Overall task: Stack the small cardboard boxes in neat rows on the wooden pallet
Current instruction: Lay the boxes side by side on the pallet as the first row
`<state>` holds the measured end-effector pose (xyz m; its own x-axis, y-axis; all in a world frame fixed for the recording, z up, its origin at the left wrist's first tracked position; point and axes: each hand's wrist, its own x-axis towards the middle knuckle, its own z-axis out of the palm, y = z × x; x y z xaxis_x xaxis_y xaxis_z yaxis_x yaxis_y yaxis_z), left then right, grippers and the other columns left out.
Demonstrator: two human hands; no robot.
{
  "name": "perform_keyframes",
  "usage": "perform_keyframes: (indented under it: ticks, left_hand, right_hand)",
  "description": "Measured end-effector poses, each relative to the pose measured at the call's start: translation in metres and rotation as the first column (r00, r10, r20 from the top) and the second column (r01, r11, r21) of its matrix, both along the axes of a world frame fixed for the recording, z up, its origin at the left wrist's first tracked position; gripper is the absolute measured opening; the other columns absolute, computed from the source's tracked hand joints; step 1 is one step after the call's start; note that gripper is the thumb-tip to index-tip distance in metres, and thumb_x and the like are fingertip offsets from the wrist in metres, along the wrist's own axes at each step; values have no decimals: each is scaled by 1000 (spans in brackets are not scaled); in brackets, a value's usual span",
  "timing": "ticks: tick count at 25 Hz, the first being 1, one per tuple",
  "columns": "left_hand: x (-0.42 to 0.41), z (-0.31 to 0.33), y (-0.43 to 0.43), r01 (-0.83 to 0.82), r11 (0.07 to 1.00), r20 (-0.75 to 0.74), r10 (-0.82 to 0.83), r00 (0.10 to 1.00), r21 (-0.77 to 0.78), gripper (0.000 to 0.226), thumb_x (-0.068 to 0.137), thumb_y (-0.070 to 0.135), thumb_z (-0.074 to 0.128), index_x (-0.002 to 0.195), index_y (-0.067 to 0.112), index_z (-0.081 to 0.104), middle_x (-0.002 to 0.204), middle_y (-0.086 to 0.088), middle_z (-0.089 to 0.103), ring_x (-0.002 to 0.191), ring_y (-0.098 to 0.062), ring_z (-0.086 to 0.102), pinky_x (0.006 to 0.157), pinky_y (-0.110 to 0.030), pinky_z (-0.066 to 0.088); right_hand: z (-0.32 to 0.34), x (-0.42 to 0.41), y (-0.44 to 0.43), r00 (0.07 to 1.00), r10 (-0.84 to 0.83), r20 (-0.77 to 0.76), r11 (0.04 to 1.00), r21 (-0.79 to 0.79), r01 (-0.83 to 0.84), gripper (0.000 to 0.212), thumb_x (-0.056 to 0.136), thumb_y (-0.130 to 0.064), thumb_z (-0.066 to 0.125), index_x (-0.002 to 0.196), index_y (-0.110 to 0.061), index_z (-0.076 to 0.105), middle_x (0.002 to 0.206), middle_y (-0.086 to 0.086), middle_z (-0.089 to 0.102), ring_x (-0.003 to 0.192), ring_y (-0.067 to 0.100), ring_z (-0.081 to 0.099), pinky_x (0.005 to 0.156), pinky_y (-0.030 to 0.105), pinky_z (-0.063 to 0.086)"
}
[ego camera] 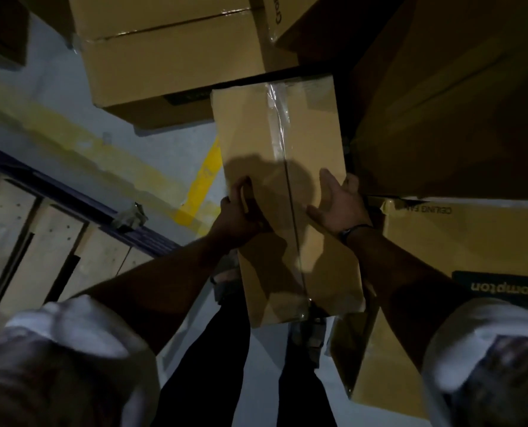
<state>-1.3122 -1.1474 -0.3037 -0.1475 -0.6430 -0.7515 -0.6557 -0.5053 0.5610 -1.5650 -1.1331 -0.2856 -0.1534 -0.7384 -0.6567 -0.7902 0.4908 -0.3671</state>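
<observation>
While left grip (241,208) curls round one long edge of the cardboard box (250,124) and right grip (338,204) presses flat-fingered on the other, it hangs between them mid-carry, likely needing a swing left-down onto the wooden pallet (25,229), squared.

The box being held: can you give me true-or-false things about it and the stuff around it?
1. The left hand and the right hand are both on the long cardboard box. True.
2. Red tape seals the box. False: clear tape runs along its seam.
3. The wooden pallet lies to the person's left. True.
4. The box rests on the pallet. False: it is held up over the floor, apart from the pallet.
5. A dark band is on the left wrist. False: the wristband is on the right wrist.
</observation>
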Motion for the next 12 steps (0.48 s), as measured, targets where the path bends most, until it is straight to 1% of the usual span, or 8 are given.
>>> perform_keyframes:
  ticks: [1,2,4,6,8,10,12]
  left_hand:
    - [3,0,6,-8,1000,4,8,1000,-2,132,50,68,85,156,47,10,137,-20,51,116,-44,59,91,-57,56]
    - [6,2,15,-23,1000,0,23,1000,2,128,51,67,81,156,49,10,136,-19,52,115,-43,61,89,-57,57]
    - [13,14,41,-57,998,-19,57,998,-19,128,54,66,83,155,55,6,139,-17,49,119,-42,59,90,-58,57]
    - [19,41,71,-82,995,10,83,997,-58,124,59,68,81,155,58,2,142,-15,46,121,-41,59,90,-60,57]
    - [24,83,99,-135,985,33,139,990,-104,124,62,74,77,157,54,0,140,-15,47,117,-39,61,87,-58,58]
    - [30,130,128,-189,970,109,207,972,-155,126,63,77,75,158,49,-2,142,-15,43,118,-38,59,89,-54,57]
    - [42,161,150,-221,957,162,252,954,-185,123,71,68,79,159,47,-4,149,-15,34,123,-38,55,94,-47,54]
  right_hand:
    - [9,0,4,1000,10,-9,1000,-11,-10,89,83,-55,74,154,-42,22,162,9,6,141,47,31,110,54,42]
    - [19,-1,12,999,21,-26,1000,-18,-21,89,81,-57,74,153,-43,23,162,7,6,141,46,31,110,54,42]
    - [43,1,32,996,81,-33,996,-36,-83,90,79,-60,74,153,-44,25,162,6,5,142,43,30,111,51,42]
    - [71,7,51,985,168,-41,982,-80,-171,91,78,-64,72,154,-43,27,162,9,7,140,44,31,109,50,43]
    - [100,16,66,967,246,-62,959,-128,-252,90,78,-66,70,154,-40,30,160,11,9,137,44,35,108,48,44]
    - [129,36,79,942,326,-72,924,-184,-334,89,78,-65,70,152,-39,31,159,11,9,136,44,35,108,48,43]
    - [151,61,84,905,402,-137,868,-257,-425,87,76,-64,70,151,-37,34,157,13,11,132,44,35,105,50,42]
